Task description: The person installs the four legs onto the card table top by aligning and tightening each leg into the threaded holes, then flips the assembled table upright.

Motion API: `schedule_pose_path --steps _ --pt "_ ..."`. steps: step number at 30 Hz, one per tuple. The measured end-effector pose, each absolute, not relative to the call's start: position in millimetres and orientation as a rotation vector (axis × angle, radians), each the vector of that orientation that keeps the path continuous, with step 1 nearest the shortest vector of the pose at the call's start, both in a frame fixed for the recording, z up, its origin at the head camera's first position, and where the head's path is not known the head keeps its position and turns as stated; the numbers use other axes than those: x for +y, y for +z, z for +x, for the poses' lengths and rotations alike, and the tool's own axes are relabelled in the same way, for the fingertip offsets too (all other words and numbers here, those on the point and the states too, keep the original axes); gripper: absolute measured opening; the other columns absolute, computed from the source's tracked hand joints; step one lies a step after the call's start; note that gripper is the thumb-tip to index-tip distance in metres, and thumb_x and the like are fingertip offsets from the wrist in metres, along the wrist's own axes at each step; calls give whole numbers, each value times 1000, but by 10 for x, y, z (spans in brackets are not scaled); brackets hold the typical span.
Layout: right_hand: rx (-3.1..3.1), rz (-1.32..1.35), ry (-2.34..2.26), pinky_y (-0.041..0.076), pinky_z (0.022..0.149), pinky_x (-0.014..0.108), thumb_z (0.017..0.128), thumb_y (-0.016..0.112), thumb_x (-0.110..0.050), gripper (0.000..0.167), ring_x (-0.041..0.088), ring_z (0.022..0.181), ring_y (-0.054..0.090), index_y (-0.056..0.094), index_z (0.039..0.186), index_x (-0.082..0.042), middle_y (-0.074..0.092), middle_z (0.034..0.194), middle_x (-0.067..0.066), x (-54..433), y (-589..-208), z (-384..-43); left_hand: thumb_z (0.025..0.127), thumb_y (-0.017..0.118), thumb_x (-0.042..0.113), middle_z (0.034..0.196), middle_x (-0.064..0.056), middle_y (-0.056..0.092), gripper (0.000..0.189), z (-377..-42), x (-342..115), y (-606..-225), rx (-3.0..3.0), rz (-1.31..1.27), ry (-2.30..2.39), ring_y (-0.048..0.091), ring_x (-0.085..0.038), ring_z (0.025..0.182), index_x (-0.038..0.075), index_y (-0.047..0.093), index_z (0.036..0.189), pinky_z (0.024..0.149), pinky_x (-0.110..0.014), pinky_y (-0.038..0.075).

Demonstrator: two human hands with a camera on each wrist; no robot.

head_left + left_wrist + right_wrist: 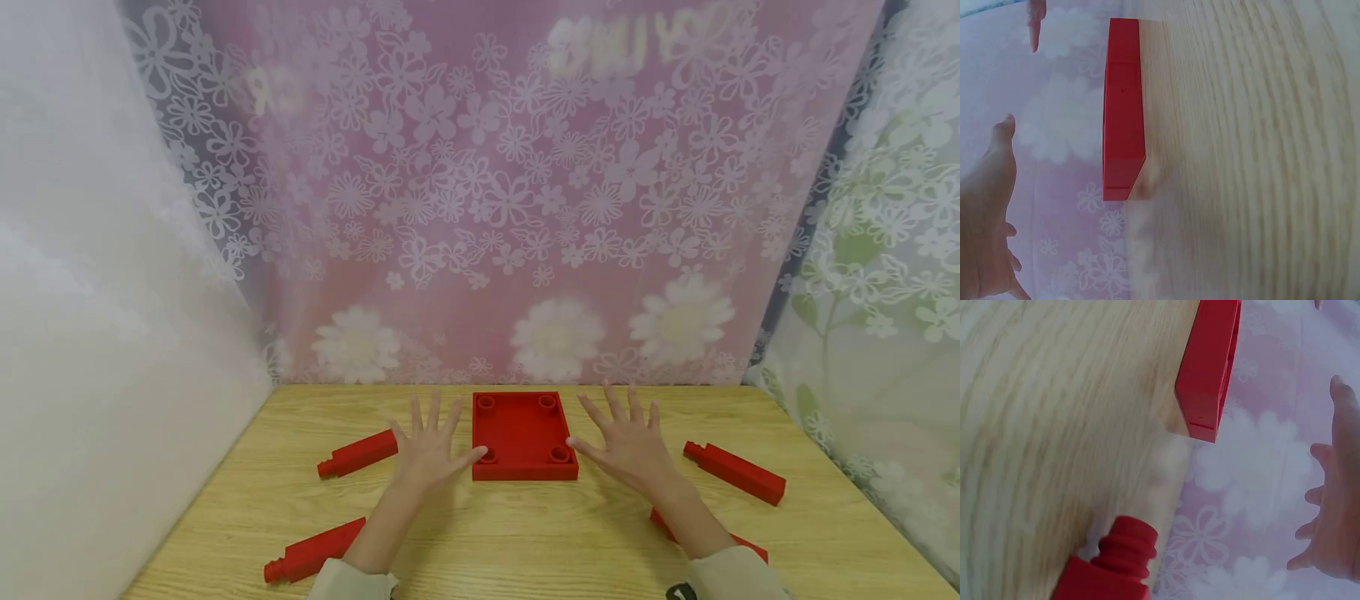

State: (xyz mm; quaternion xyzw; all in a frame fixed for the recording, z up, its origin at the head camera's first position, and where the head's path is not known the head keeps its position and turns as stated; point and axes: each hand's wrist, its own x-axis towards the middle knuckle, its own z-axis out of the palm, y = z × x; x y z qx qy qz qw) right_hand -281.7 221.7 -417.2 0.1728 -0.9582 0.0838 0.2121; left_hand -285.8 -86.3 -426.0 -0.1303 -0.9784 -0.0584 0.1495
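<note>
A shallow red square tray-like piece (522,472) with a round socket in each corner lies on the table at the back middle. My left hand (426,454), fingers spread, is held in the air at its left side, the thumb overlapping its front left corner in the head view. At the right side my right hand (628,446) is spread likewise, thumb tip by the rim. Both hands hold nothing. In the left wrist view the red square piece (1124,106) shows edge-on, apart from the left hand (988,206). The right hand (1338,500) also appears apart from it.
Red square legs with ridged round ends lie at both sides: a far left one (363,454), a near left one (318,550), a far right one (738,475) and a near right one (750,548) partly behind my forearm. Flowered curtains (510,208) hang behind the wooden table (517,542).
</note>
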Motion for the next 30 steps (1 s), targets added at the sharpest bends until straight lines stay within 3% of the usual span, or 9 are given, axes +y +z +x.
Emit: schedule_pose_path --steps 7,13,20,30 --pt "-2695 459 350 6 92 72 83 49 -64 75 52 129 6 39 141 -18 18 147 21 2148 -4408 -2909 79 38 74 152 -12 8 86 -2953 -652 -4414 -2843 -366 -280 2 -44 133 26 18 148 92 -72 12" --pt "-2750 383 460 8 91 72 84 50 -61 76 54 127 11 38 141 -14 21 146 23 2025 -4544 -2904 80 37 74 151 -12 10 85 -3000 -536 -4562 -2828 -378 -488 5 -44 133 24 21 148 91 -72 14" --pt "-2794 355 616 8 92 72 86 49 -59 76 52 128 11 32 144 -13 19 147 22 1951 -4619 -2945 80 46 69 152 -12 7 88 -3075 -505 -4747 -2797 -360 -686 9 -48 131 22 18 148 89 -74 14" --pt "-2844 334 760 4 94 70 84 49 -62 84 52 128 14 29 145 -9 28 144 20 1980 -4833 -3029 79 47 70 143 -18 30 92 -3134 -467 -4947 -2780 -335 -772 15 -50 129 15 20 148 91 -73 8"
